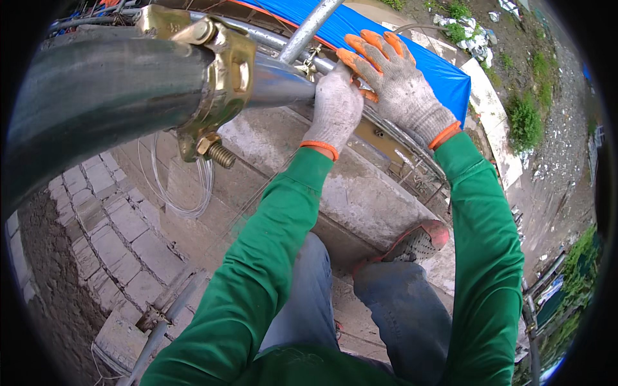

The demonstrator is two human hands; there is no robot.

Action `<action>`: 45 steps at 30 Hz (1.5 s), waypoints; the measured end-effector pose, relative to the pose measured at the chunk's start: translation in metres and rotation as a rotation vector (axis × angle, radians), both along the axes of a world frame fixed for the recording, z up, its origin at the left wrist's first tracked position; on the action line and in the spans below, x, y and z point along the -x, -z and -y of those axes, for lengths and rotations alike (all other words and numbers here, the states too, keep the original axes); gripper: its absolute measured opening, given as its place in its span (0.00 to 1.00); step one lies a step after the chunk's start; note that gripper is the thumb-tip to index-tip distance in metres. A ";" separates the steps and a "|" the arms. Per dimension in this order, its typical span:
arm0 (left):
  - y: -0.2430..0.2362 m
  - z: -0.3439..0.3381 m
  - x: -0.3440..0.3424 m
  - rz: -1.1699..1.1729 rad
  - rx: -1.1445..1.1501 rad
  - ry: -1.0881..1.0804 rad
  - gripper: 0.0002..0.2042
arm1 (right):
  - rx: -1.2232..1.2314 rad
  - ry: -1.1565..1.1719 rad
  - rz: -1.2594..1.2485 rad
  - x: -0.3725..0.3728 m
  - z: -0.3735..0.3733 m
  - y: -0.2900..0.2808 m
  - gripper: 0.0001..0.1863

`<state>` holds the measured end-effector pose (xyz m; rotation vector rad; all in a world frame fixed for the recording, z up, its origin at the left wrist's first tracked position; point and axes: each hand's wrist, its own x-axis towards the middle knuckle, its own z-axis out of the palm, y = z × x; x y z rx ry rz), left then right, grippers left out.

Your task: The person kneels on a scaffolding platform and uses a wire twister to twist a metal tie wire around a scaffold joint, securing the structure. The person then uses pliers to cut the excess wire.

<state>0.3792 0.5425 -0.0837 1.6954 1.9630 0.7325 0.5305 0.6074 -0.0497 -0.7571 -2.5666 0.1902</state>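
Note:
My left hand (pixel 337 106), in a grey-white knit glove with an orange cuff, is closed beside a steel scaffold tube (pixel 280 82). What its fingers hold is hidden behind the glove. Just to its right, my right hand (pixel 400 83) has its orange-coated fingers stretched out above the tubing, with nothing visible in them. A brass-coloured scaffold coupler (pixel 225 80) with a bolt and nut (pixel 215 149) clasps the large tube in the near left. Beyond my left hand, a smaller clamp (pixel 312 62) sits where a slanting tube (pixel 312 29) meets another tube.
Blue sheeting (pixel 418 71) stretches behind the tubes. Below are a concrete ledge (pixel 380 199), a loose coil of wire (pixel 187 183) and a block-paved strip (pixel 122 238). My shoe (pixel 418 243) rests on the ledge. Dirt and weeds (pixel 524 119) lie to the right.

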 end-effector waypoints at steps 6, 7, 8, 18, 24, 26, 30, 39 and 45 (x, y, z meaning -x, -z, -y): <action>-0.048 0.108 0.015 0.057 -0.007 -0.083 0.24 | 0.022 -0.411 0.296 0.033 -0.027 0.010 0.27; -0.045 0.135 0.016 0.069 -0.058 -0.136 0.28 | 0.061 -0.434 0.360 0.036 -0.025 0.012 0.26; -0.044 0.149 0.013 -0.078 0.039 -0.127 0.31 | 0.014 -0.460 0.241 0.033 -0.029 0.019 0.24; -0.009 0.136 0.023 -0.432 0.048 -0.041 0.29 | 0.600 0.079 0.557 -0.007 0.035 0.028 0.26; -0.001 0.120 0.049 -0.371 -0.098 0.097 0.11 | 0.928 0.124 0.631 -0.005 0.044 0.016 0.26; 0.005 0.110 0.056 -0.284 -0.133 0.103 0.09 | 0.961 0.070 0.602 -0.009 0.043 0.015 0.24; 0.001 0.097 0.076 -0.259 -0.059 0.281 0.10 | 0.921 0.011 0.380 -0.024 0.075 0.039 0.22; -0.013 0.083 0.088 -0.143 0.143 0.336 0.13 | 1.161 0.378 0.215 -0.024 0.124 0.006 0.25; -0.042 0.064 0.099 0.104 0.396 0.396 0.16 | 0.812 0.340 0.381 -0.037 0.105 -0.013 0.27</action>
